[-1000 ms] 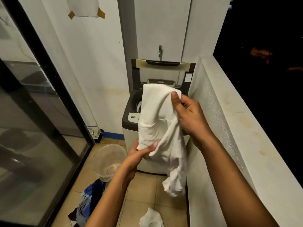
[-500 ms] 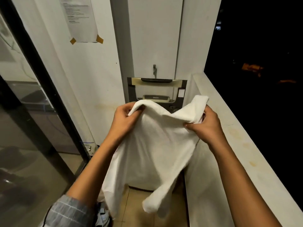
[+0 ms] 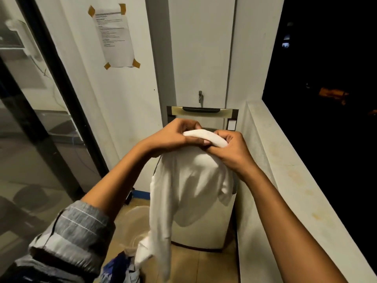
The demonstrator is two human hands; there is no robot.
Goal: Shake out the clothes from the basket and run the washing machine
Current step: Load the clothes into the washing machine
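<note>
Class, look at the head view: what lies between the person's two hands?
A bunched fold of the white garment bridges the left hand and right hand; both grip it, and the rest hangs down before the washing machine.

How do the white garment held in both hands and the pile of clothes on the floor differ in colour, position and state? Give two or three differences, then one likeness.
The white garment is plain white; the pile of clothes is blue and dark. The garment hangs in the air before the washing machine, gripped at its top by the left hand and right hand; the pile lies bunched on the floor, untouched. Both are outside the machine.
</note>
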